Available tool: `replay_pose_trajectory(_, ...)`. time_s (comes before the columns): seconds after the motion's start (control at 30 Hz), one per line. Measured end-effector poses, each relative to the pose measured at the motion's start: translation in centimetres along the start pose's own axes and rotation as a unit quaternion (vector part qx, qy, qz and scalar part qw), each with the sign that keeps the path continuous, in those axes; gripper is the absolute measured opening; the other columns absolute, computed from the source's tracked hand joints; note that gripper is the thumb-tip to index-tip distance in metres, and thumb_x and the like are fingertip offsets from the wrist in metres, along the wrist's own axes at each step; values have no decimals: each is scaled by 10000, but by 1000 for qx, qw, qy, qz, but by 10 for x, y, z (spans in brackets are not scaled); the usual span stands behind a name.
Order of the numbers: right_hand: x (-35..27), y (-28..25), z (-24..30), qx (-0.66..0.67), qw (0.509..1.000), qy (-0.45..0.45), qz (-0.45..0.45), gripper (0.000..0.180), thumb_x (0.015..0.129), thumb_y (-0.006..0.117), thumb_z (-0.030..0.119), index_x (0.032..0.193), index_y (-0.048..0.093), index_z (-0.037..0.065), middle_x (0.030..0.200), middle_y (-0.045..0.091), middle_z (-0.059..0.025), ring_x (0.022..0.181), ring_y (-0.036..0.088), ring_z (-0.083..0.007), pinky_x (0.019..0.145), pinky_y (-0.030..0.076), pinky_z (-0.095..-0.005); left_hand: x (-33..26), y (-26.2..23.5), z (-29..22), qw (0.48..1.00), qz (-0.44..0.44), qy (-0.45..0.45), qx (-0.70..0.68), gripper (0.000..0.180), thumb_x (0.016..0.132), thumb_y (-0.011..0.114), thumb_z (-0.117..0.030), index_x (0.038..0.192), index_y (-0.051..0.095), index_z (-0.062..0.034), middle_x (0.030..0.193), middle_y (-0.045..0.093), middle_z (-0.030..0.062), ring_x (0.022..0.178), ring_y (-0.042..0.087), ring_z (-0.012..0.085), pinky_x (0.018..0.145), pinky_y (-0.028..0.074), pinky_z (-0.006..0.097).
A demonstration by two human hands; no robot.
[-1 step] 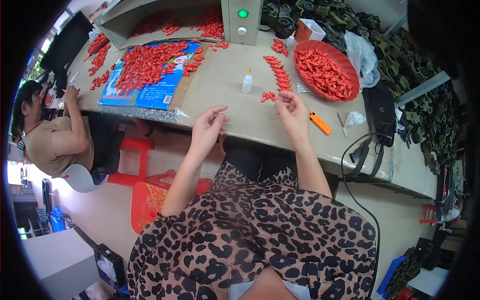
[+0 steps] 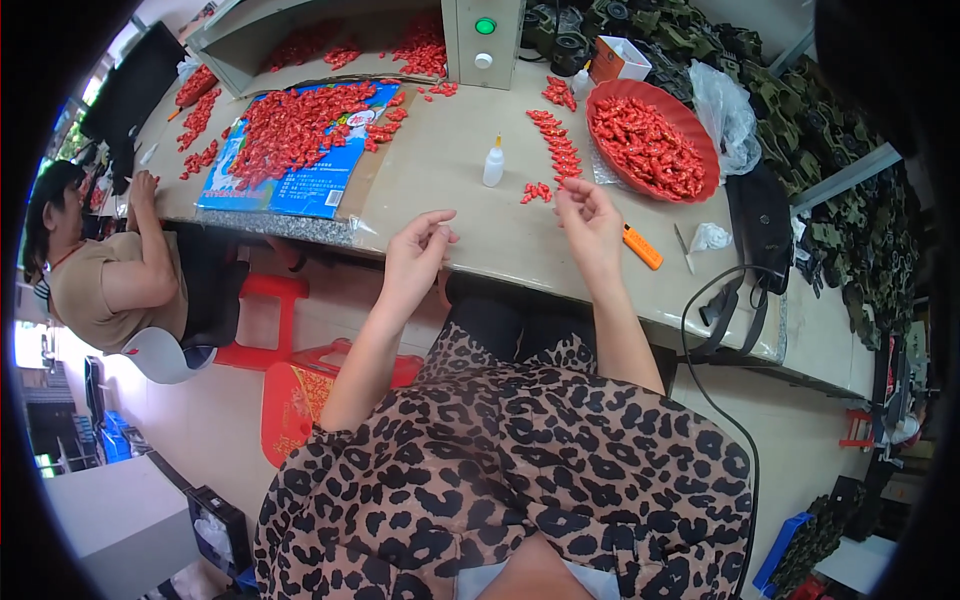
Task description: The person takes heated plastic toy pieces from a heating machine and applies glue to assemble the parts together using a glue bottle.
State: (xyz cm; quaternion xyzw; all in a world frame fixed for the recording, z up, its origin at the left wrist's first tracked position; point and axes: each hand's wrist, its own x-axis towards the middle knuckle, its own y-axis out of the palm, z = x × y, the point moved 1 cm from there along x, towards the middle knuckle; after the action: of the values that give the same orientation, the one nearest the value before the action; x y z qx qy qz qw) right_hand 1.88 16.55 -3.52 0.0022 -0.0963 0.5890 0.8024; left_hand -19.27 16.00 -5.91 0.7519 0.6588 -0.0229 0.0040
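Over the front edge of the grey table hovers my left hand point(image 2: 420, 247), its fingers loosely bent and a little apart, nothing visible in them. My right hand point(image 2: 590, 222) is above the table with bent fingers, its tips close to the near end of a row of small shiny red pieces point(image 2: 556, 143); I see nothing held there. Beside those tips lies a little group of the red pieces point(image 2: 536, 192). A small white squeeze bottle point(image 2: 493, 166) with a thin yellowish tip stands upright between and beyond my hands.
A red bowl point(image 2: 597, 125) heaped with red pieces stands right of the row. An orange-handled cutter point(image 2: 642, 247) and crumpled white tissue point(image 2: 711, 237) lie right of my hand. Blue printed cardboard point(image 2: 308, 200) bears more pieces at left. A person point(image 2: 125, 265) sits far left.
My right hand has shifted very slightly to the right, showing more of the small group of red pieces. My left hand stays nearly still.
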Motion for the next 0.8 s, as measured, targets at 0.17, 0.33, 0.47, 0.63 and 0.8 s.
replay_pose_trajectory(0.17, 32, -46, 5, 110, 993, 35, -33, 189, 779, 539, 78, 943, 521, -15, 747, 553, -33, 599, 488, -52, 529, 398, -166, 25, 30, -7, 970, -33, 159, 183, 164, 777, 502, -50, 920, 568, -5, 722, 574, 80, 599, 522, 118, 532, 411, 231)
replay_pose_trajectory(0.33, 49, -67, -12, 42, 997, 58, -7, 212, 770, 556, 85, 954, 526, -16, 763, 550, -38, 603, 476, -45, 541, 399, -162, 57, 78, -6, 959, -21, 172, 223, 118, 755, 537, -44, 859, 572, -2, 680, 552, 42, 581, 483, 64, 527, 401, 213)
replay_pose_trajectory(0.47, 72, -37, -29, -47, 994, -8, 94, 435, 725, 610, 106, 1100, 432, -23, 973, 523, -119, 860, 504, -137, 718, 431, -241, 81, 89, -1, 977, -70, 102, 176, 132, 751, 528, -28, 879, 544, -1, 683, 519, 24, 583, 456, 50, 534, 395, 199)
replay_pose_trajectory(0.63, 102, 26, -41, -224, 962, -65, 139, 709, 649, 674, 158, 1214, 282, -14, 1152, 433, -199, 1079, 430, -256, 855, 388, -327, 103, 66, 20, 978, -114, 104, 139, 204, 757, 508, 0, 960, 496, -4, 742, 488, 1, 616, 430, 38, 552, 380, 161)
replay_pose_trajectory(0.8, 118, 48, -46, -257, 957, -38, 130, 695, 616, 686, 164, 1177, 317, -14, 1065, 501, -195, 1024, 477, -278, 852, 388, -319, 117, 51, 29, 980, -117, 98, 129, 192, 761, 504, -1, 952, 500, -4, 746, 491, 2, 623, 431, 36, 558, 378, 154)
